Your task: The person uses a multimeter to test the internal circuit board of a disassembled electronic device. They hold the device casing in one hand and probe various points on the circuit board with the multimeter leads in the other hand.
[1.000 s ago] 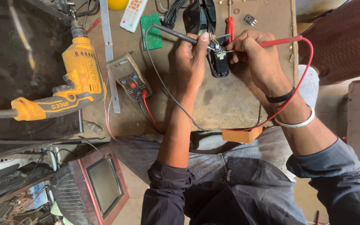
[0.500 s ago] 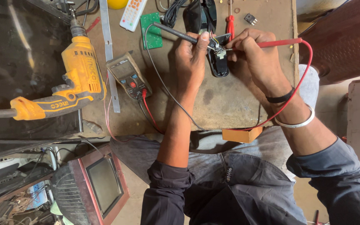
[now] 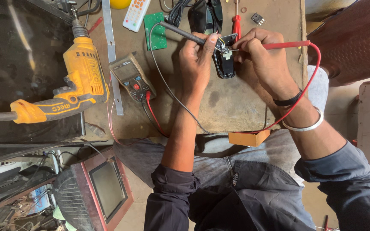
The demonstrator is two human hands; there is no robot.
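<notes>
My worktop [image 3: 236,107] is a worn brown board. On it lie a yellow drill [image 3: 76,81], a metal ruler [image 3: 111,55], a multimeter [image 3: 131,78], a green circuit board [image 3: 156,30], a white remote [image 3: 134,15], a red screwdriver [image 3: 236,23] and the small black device [image 3: 224,66] under my fingers.

Your left hand [image 3: 197,60] and right hand [image 3: 265,60] meet over the small device [image 3: 224,64] on the workbench [image 3: 236,107], one probe [image 3: 180,32] running off left, the other [image 3: 287,44] off right. The multimeter [image 3: 132,77] lies left of your left hand, the drill [image 3: 71,85] farther left. A circuit board [image 3: 156,30] sits beyond the multimeter.
</notes>
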